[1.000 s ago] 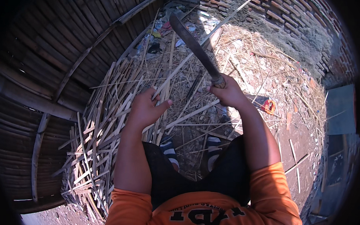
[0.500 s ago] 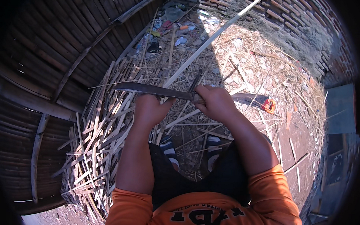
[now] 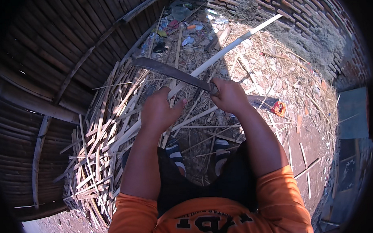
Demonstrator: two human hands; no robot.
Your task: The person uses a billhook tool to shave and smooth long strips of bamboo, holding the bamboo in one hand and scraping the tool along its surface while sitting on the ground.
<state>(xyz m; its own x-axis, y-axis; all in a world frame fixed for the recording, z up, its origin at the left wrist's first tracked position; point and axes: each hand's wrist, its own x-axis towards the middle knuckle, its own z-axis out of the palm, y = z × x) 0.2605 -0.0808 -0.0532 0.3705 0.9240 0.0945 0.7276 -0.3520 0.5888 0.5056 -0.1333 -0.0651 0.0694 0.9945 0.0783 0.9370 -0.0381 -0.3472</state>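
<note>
While the left hand (image 3: pixel 158 111) grips a pale bamboo strip (image 3: pixel 225 52), the right hand (image 3: pixel 229 95) clasps a curved, dull-metal machete (image 3: pixel 172 72).

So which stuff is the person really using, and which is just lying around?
In use:
- big knife, gripped by the right hand
- long pale bamboo strip, held by the left hand

Just lying about:
- pile of split bamboo strips
- litter by the fence
- orange-handled tool
- brick wall

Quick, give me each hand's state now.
Left hand: closed on the long bamboo strip.
Right hand: closed on the machete handle.
</note>
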